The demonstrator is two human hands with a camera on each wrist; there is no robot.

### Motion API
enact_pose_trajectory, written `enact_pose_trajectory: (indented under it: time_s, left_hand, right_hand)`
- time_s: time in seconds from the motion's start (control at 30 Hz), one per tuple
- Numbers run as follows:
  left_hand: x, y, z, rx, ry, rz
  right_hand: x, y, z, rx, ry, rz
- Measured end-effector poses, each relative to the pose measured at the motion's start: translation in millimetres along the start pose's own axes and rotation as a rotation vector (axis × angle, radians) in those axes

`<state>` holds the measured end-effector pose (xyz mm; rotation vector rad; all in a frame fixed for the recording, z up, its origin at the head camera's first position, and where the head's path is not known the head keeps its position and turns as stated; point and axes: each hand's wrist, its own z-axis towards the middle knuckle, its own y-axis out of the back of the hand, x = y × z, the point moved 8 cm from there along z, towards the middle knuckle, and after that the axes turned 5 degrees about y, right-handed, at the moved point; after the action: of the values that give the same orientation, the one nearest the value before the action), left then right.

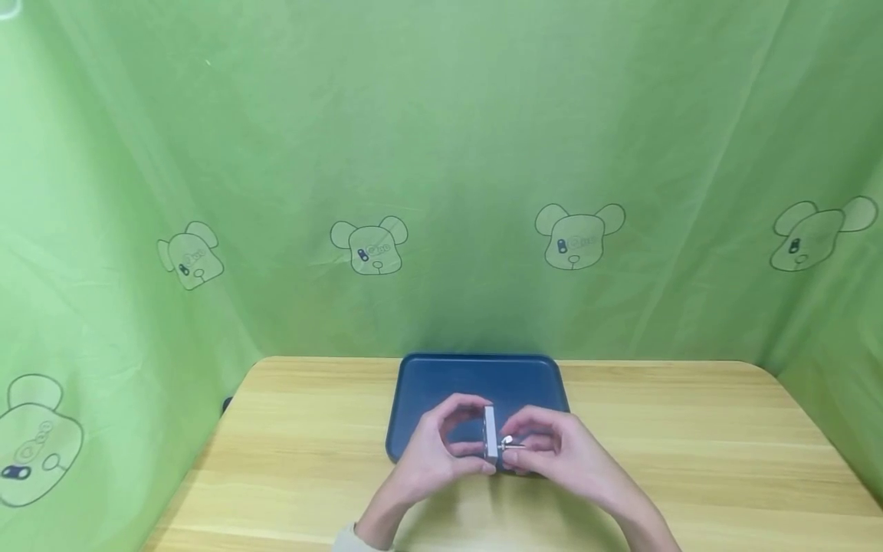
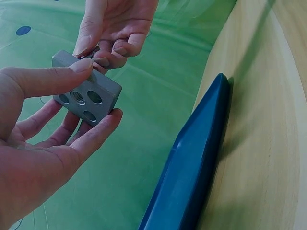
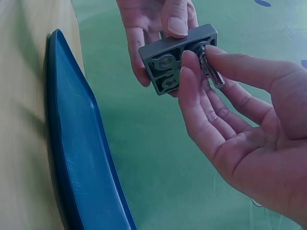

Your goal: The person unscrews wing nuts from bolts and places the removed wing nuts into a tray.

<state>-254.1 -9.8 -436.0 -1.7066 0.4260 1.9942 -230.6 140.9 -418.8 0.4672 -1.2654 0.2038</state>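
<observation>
A grey rectangular metal block [image 1: 490, 433] is held upright above the tray by my left hand [image 1: 436, 454], its thumb and fingertips on opposite edges. Several round holes, one threaded, show on the block's face [image 2: 86, 98] in the left wrist view. The other face [image 3: 165, 72] is recessed and ribbed. A threaded bolt [image 3: 214, 74] sticks out from that recessed side, its end pointing away from the block. My right hand [image 1: 562, 447] pinches the bolt close to the block between thumb and index finger. A small shiny piece [image 1: 507, 440] shows by the rod; its shape is unclear.
Below and behind the hands, a blue tray [image 1: 476, 377] lies on the wooden table [image 1: 310, 445]. Green cloth [image 1: 455, 153] printed with bear heads surrounds the table at the back and sides.
</observation>
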Motion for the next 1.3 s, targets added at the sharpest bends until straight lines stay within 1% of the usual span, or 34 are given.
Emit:
enact_pose_trajectory:
  time_s: [0.17,0.27,0.53,0.7,0.87,1.07,1.2,1.3]
  left_hand:
    - [0.1,-1.0,0.3,-0.001,0.002,0.001]
    - [-1.1,-1.5,0.6,0.000,-0.002,-0.005]
    - [-2.6,-2.8,1.7,0.006,-0.003,-0.006]
    - [-2.3,-3.3,1.2,0.011,0.000,-0.004]
    - [-2.8,-1.7,0.0,0.008,-0.009,-0.007]
    - [-2.7,-0.3,0.1,0.003,-0.012,0.006]
    - [-1.7,0.9,-0.5,0.001,-0.011,0.002]
    - [-1.8,0.7,-0.8,0.005,-0.011,-0.008]
  right_hand:
    - [0.5,-0.1,-0.2,0.008,0.028,0.034]
    - [1.9,1.4,0.0,-0.002,0.044,0.015]
    - [3.4,4.0,-1.5,-0.039,0.027,0.007]
    - [5.0,4.7,-2.3,-0.046,0.040,-0.012]
    - [4.2,3.2,-1.5,-0.033,0.055,-0.010]
    - [3.4,0.1,-0.7,0.003,0.056,0.036]
    - [2.6,-2.3,-0.4,0.023,0.031,0.062]
    - [1.7,-2.3,-0.4,0.017,0.009,0.042]
